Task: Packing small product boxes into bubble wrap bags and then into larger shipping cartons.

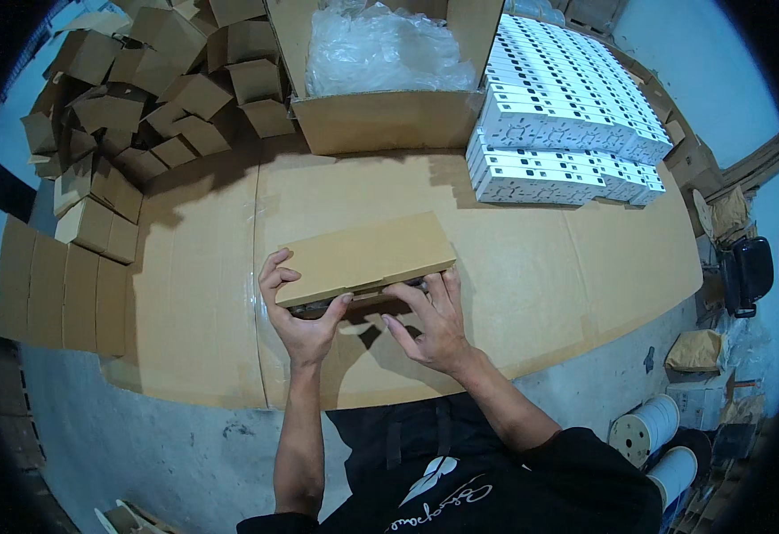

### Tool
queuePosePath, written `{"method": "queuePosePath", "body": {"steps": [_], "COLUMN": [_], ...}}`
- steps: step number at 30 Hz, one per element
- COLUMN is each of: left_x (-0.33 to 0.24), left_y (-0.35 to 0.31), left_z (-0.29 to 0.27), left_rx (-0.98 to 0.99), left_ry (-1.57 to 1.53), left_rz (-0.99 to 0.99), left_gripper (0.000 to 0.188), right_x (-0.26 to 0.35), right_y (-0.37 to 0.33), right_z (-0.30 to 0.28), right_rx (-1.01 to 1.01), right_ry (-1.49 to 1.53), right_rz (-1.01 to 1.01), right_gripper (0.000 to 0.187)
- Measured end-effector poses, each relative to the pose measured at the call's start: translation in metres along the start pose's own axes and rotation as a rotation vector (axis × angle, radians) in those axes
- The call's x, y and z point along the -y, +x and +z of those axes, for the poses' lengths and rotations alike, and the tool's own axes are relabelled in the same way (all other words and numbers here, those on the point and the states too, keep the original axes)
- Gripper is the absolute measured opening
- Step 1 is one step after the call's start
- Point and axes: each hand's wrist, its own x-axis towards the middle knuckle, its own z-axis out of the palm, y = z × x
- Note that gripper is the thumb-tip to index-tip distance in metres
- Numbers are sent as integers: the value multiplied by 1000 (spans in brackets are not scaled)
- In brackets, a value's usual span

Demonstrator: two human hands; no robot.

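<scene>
A long brown cardboard box [367, 256] is held above the cardboard-covered table, its front side facing me and partly open along the lower edge. Something dark shows in the gap under its lid; I cannot make out what it is. My left hand [303, 311] grips the box's left end, fingers behind and thumb at the front edge. My right hand [432, 325] is at the front right, its fingertips pressed to the front flap and the right end.
Brown cardboard boxes [176, 98] are piled at the far left, with several more [64, 289] standing nearer. An open carton [385, 120] with clear plastic bags [389, 49] stands at the back. White printed boxes [567, 107] are stacked far right. Cable spools [645, 429] sit low right.
</scene>
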Motion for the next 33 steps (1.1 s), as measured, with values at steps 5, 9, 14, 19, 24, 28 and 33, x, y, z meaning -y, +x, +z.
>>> {"method": "queuePosePath", "body": {"steps": [5,9,14,19,24,28,33], "left_x": [-3,5,13,17,15,15,15], "left_y": [0,-3,-4,-6,-6,-7,-8], "left_z": [4,1,-16,-24,-26,-30,-26], "left_rx": [-25,-21,113,159,166,181,195], "left_ry": [14,-5,-157,-51,-61,-72,-98], "left_rz": [-26,0,31,35,23,20,12], "left_gripper": [64,66,50,36,31,29,27], "right_x": [1,-3,-7,-2,1,5,1], "right_y": [1,0,1,4,-3,-1,-1], "right_z": [-4,-13,-17,-24,-20,-22,-24], "right_rx": [25,61,89,97,95,46,-63], "right_ry": [20,64,70,60,71,36,35], "right_rz": [53,10,-44,-43,21,27,41], "right_gripper": [50,54,52,50,49,49,47]}}
